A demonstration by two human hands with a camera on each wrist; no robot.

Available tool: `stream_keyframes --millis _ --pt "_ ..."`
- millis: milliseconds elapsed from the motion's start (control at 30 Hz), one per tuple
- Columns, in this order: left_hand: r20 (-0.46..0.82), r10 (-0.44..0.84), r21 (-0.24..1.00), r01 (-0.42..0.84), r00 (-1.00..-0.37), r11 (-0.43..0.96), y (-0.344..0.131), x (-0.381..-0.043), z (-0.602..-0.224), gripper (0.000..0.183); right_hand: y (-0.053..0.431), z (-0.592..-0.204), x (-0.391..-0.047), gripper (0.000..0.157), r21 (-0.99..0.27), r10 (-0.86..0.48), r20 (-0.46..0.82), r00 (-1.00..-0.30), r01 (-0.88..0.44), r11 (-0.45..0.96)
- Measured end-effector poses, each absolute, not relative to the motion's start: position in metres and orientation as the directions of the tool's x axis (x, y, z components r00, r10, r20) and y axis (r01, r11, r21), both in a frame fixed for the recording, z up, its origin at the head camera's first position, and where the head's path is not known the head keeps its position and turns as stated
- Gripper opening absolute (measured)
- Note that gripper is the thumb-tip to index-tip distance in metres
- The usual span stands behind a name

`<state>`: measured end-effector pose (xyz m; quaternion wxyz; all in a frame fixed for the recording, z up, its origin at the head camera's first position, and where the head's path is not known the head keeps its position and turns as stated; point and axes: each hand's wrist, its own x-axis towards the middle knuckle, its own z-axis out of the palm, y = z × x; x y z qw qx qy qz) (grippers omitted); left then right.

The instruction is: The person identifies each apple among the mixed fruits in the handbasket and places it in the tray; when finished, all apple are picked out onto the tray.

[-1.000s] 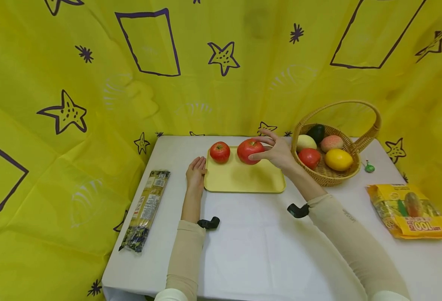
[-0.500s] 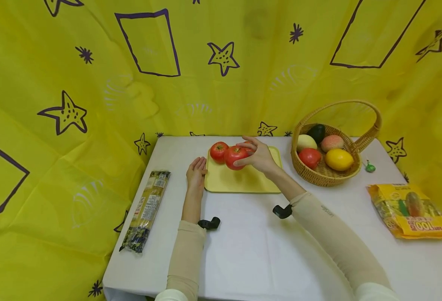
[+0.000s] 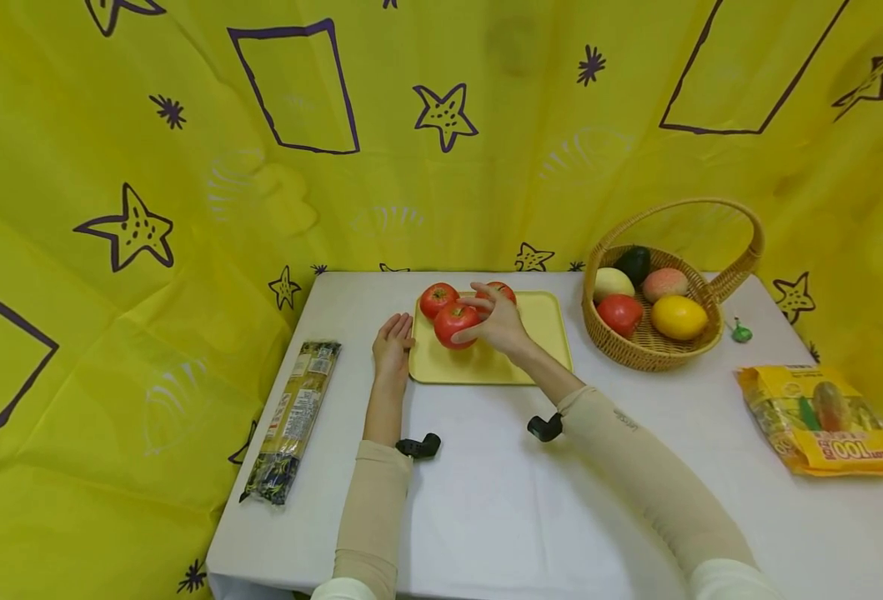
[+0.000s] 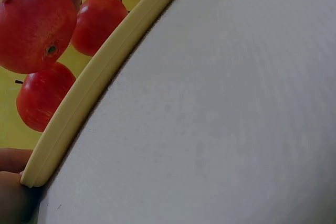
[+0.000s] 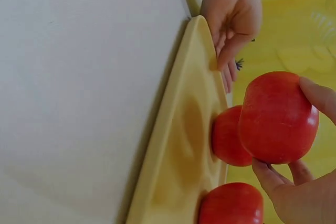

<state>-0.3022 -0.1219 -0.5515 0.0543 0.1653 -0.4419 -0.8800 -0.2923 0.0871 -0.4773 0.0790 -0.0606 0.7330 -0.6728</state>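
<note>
In the head view, my right hand (image 3: pixel 503 325) holds a red apple (image 3: pixel 452 327) above the yellow tray (image 3: pixel 544 325), thumb and fingers on opposite sides of the fruit. Two more red apples sit on the tray: one at the back left (image 3: pixel 438 299) and one behind my right hand (image 3: pixel 503 290), partly hidden by it. My left hand (image 3: pixel 391 350) is at the tray's left edge. The right wrist view shows the left thumb (image 5: pixel 231 51) over the rim, the other fingers outside it. The held apple (image 5: pixel 278 117) hangs clear of the tray there.
A wicker basket (image 3: pixel 654 357) with several fruits, including a lemon (image 3: pixel 679 317), stands right of the tray, its handle arching high. Beside it lies a small green object (image 3: pixel 741 333). A yellow bag (image 3: pixel 824 421) lies at far right, a long clear packet (image 3: pixel 293 421) at left.
My right hand has carried the apple leftward and toward me over the tray, uncovering the apple behind it. The left hand stays in place.
</note>
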Motion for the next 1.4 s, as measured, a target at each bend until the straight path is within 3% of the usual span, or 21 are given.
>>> stream_keyframes --millis 433,867,1100,1400 --pt "-0.253 -0.246 0.801 -0.06 -0.936 -0.596 -0.122 -0.302 -0.552 0.072 0.071 -0.493 -0.293 0.104 -0.987 -0.172 -0.083 -0.982 0.058 0.148" --pt "-0.252 -0.245 0.793 -0.055 -0.936 -0.606 -0.121 -0.301 -0.55 0.072 0.063 -0.506 -0.295 0.103 -0.98 -0.173 -0.055 -0.983 0.02 0.197" --pt "-0.235 -0.239 0.793 -0.044 -0.942 -0.608 -0.12 -0.298 -0.549 0.073 0.059 -0.505 -0.292 0.093 -0.971 -0.191 -0.017 -0.981 -0.03 0.238" --pt "-0.253 -0.239 0.773 -0.047 -0.938 -0.633 -0.121 -0.3 -0.546 0.075 0.067 -0.481 -0.288 0.076 -0.996 -0.186 -0.01 -0.982 -0.007 0.092"
